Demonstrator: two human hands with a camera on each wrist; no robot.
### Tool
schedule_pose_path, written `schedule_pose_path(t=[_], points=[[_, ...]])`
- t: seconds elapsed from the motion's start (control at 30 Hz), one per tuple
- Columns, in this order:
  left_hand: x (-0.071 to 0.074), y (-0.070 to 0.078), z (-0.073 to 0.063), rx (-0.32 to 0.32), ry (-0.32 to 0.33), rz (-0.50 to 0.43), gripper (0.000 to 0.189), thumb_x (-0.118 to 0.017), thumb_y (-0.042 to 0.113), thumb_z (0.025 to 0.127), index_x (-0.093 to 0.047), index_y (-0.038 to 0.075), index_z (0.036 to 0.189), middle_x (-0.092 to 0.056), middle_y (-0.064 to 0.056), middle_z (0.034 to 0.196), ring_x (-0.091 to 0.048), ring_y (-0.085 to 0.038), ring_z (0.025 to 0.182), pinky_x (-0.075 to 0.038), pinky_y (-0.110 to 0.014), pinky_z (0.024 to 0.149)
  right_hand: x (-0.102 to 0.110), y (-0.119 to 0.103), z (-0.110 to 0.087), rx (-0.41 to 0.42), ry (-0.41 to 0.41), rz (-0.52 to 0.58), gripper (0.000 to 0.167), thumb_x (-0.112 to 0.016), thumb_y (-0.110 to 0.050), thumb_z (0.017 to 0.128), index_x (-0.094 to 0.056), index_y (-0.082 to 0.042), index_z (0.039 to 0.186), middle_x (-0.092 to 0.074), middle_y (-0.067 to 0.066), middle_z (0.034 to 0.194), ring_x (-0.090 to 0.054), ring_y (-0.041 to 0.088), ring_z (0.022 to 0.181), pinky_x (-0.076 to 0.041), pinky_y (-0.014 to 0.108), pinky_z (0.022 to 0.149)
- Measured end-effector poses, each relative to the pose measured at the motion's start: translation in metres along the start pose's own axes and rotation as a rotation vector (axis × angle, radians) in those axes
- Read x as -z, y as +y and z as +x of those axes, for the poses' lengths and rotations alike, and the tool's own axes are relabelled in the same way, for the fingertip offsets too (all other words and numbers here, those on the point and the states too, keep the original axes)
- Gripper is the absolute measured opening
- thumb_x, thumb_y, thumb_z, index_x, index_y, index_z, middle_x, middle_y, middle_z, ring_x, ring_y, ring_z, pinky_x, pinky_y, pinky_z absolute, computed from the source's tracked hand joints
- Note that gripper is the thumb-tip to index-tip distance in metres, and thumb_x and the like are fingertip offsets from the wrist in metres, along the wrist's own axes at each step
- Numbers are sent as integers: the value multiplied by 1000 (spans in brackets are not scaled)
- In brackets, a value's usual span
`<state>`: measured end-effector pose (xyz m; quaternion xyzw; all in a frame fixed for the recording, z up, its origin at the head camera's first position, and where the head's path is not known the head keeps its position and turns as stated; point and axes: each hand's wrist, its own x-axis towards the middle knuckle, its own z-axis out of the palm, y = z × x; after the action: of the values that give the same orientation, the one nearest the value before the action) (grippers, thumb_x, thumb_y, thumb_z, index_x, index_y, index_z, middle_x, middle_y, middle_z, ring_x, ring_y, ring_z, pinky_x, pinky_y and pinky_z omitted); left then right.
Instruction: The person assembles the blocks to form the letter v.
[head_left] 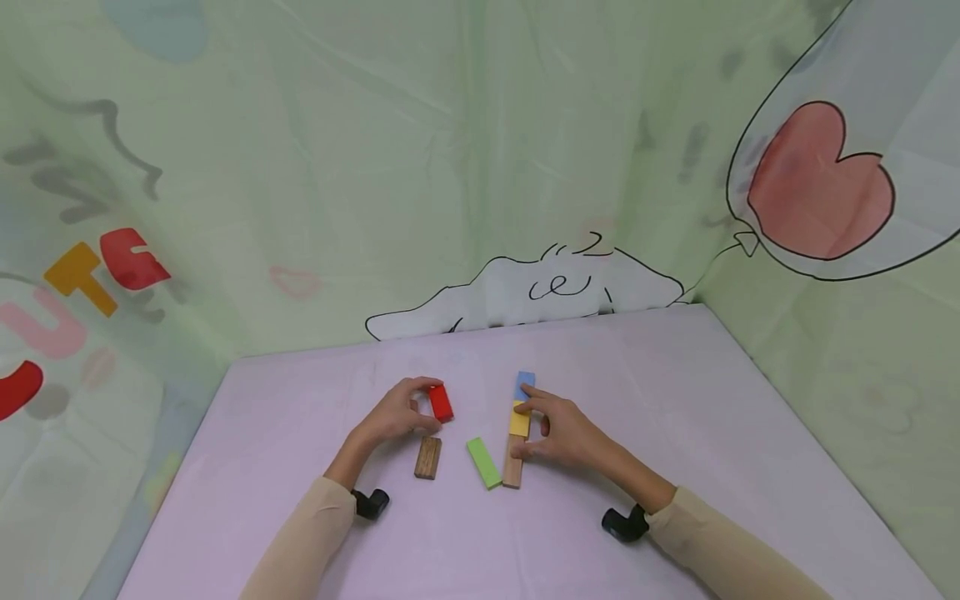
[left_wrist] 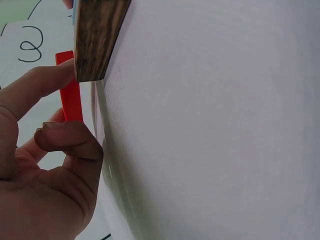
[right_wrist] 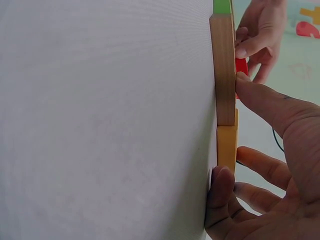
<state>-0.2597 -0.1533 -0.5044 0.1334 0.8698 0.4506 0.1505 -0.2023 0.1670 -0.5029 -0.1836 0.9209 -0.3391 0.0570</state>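
In the head view my left hand (head_left: 400, 410) pinches a red block (head_left: 441, 403) by its two ends, forefinger at the far end and thumb at the near one. A dark wooden block (head_left: 427, 458) lies just nearer than that hand. On the right, a blue block (head_left: 524, 382), a yellow block (head_left: 518, 423) and a light wooden block (head_left: 512, 472) form a row, end to end. My right hand (head_left: 564, 429) rests on this row, its thumb on the light wooden block and its fingers by the blue and yellow ones. A green block (head_left: 483, 463) lies slanted, left of the row.
All the blocks lie on a pale table cover (head_left: 637, 375). Behind it hangs a printed cloth backdrop (head_left: 360, 183), with more cloth at both sides. Each wrist carries a black camera, the left camera (head_left: 371, 504) and the right camera (head_left: 625, 525).
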Motion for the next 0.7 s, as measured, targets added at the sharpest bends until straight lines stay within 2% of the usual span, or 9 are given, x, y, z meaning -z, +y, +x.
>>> schedule_pose_path(t=[0.17,0.4,0.7], points=[[1,1,-1,10,-25,-76,69,-84,6,83,-59,9,148,-59,-18,133,-43,-13,66,-40,-25,60,0,0,0,6,5,-6,66,-94,-37,79,-71,-4,132,-47,21,164,-46,6,71,-39,20,62],[-1,4,-6,91,-40,-212,68,-82,7,85,-59,14,149,-57,-17,137,-44,-14,65,-40,-25,60,0,0,0,1,3,-4,66,-94,-37,79,-72,-4,132,-47,21,164,-46,6,71,-39,20,62],[-7,12,-12,128,-40,-286,68,-81,4,85,-58,13,149,-56,-15,136,-44,-14,65,-37,-24,58,-2,1,1,-12,2,-10,66,-94,-38,79,-72,-6,132,-47,19,164,-47,7,72,-39,20,61]])
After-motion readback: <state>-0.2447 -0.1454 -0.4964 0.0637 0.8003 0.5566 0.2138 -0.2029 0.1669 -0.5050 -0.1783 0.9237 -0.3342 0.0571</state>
